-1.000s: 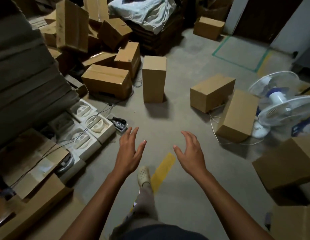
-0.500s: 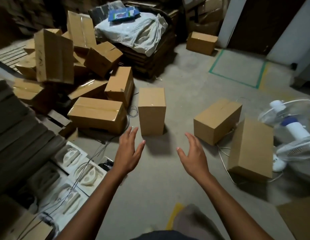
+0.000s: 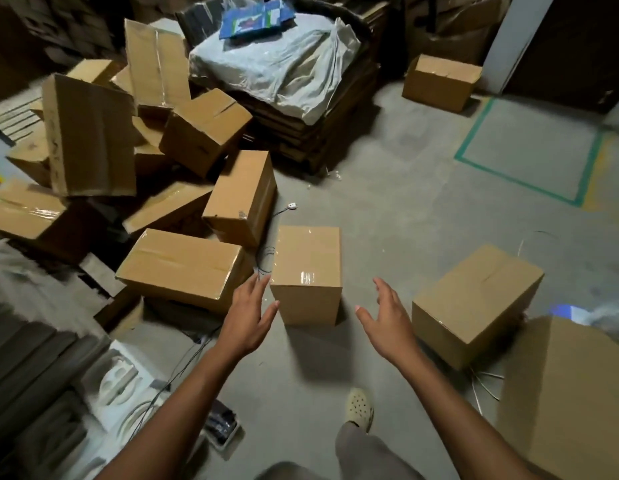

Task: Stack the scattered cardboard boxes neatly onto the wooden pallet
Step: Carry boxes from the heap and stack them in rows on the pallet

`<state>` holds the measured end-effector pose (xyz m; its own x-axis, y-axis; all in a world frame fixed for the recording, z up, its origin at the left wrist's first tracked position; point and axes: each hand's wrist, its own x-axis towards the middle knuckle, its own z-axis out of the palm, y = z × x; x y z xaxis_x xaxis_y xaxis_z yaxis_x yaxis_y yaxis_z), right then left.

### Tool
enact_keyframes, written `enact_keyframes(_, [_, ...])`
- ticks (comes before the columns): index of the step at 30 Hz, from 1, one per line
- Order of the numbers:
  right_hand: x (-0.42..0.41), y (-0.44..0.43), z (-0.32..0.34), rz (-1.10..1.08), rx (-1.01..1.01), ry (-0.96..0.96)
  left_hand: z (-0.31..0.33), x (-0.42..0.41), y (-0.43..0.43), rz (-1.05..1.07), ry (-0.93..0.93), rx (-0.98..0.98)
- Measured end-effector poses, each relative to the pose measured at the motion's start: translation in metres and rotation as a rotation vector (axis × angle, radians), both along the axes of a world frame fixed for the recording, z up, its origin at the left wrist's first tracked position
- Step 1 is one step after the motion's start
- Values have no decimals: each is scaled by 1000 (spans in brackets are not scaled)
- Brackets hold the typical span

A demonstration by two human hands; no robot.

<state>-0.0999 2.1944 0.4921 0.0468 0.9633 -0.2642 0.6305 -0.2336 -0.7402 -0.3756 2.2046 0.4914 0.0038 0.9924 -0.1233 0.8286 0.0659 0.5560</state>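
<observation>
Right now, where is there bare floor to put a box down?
Bare floor lies between the standing box, the green tape and the box near the door. A smaller patch sits between the standing box and the shoe. The left is crowded: piled boxes, white foam trays and cables.

Matt cardboard box (image 3: 306, 271) with glossy tape (image 3: 306, 276); rough concrete floor (image 3: 405, 209).

Plain tan boxes (image 3: 306, 271), grey floor (image 3: 405, 209), green tape outline (image 3: 519, 178)
</observation>
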Motion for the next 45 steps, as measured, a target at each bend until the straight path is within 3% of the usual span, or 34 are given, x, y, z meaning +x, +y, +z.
enact_keyframes(5, [9,107,-33,5,-253,62,-35,-9,103,60,-61,-145])
enact_keyframes(11, [2,192,-111,-219,-466,207,-110,-21,220,593,-634,-417])
enact_keyframes(17, [-20,261,-201,-392,-592,292,-214,-38,304,866,-834,-633])
enact_keyframes(25, [-42,314,-279,-464,-683,324,-297,-43,348,933,-689,-743])
enact_keyframes(29, [-34,301,-370,-523,-697,495,-307,-48,350,853,-802,-839])
enact_keyframes(33, [-62,305,-299,-565,-671,517,-289,-38,356,740,-759,-760])
enact_keyframes(37, [-62,283,-269,-630,-629,463,-251,-35,364,557,-710,-746])
enact_keyframes(42, [-57,257,-198,-827,-581,172,-184,-24,370,421,-728,-625])
enact_keyframes(45, [-53,241,-154,-953,-540,208,-143,-5,367,333,-739,-592])
